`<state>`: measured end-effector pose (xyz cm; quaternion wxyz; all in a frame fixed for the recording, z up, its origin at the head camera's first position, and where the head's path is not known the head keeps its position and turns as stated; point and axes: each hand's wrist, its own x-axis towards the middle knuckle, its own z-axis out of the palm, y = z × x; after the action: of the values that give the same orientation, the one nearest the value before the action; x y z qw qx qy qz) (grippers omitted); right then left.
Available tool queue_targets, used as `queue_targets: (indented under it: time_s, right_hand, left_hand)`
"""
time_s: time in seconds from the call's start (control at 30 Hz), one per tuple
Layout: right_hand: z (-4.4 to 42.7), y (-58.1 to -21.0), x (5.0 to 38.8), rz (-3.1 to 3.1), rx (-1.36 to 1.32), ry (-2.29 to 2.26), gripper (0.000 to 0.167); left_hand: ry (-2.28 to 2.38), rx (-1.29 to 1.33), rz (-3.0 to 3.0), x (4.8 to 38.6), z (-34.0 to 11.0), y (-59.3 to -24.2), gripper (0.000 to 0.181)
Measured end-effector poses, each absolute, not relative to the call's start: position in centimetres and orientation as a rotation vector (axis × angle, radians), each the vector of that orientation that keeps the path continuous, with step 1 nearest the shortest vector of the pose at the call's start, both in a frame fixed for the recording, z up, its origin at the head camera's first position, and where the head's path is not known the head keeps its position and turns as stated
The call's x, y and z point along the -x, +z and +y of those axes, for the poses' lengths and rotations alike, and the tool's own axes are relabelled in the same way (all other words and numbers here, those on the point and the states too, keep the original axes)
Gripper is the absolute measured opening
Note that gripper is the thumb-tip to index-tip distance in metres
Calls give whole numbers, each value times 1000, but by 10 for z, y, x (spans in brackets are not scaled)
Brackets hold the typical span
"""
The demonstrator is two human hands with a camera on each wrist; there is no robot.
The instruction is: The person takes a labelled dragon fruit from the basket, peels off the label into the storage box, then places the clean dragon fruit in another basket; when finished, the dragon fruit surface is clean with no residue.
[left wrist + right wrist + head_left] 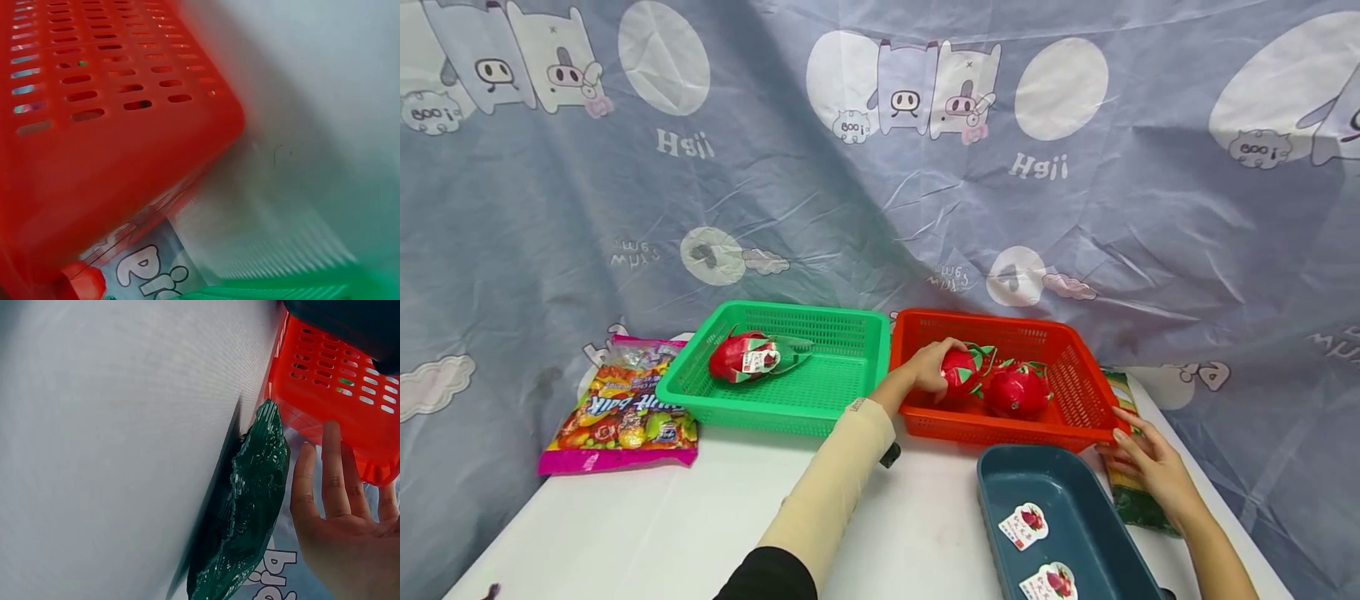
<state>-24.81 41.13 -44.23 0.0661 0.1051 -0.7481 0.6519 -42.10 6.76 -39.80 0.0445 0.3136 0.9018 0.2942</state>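
My left hand (931, 368) reaches into the red basket (985, 433) and grips a red dragon fruit (958, 373) with green leaf tips. A second dragon fruit (1018, 392) lies just right of it in the same basket. At the basket's front right corner, my right hand (1157, 471) touches the outside with its fingers extended; the right wrist view shows these fingers (334, 478) nearly straight. The left wrist view shows the red basket's side wall (125, 162), and the left hand is out of sight there.
A green basket (775, 414) on the left holds another dragon fruit (741, 357) with a label. A dark blue tray (1075, 492) with two fruit labels stands in front. A colourful candy bag (625, 408) lies far left, a green packet (1138, 504) under my right hand.
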Motion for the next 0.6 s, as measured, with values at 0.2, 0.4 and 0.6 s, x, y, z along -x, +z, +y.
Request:
queue_targets:
  time_s: [0.2, 0.4, 0.6]
  right_hand:
    - [410, -442, 248, -2293, -302, 1950, 49]
    - [412, -439, 249, -2265, -313, 1967, 48]
    - [412, -442, 247, -2237, -324, 2004, 48]
  left_hand:
    - [560, -1083, 2877, 432, 76, -399, 83]
    - [473, -909, 3080, 434, 88, -391, 61]
    - [480, -859, 3051, 430, 84, -395, 61]
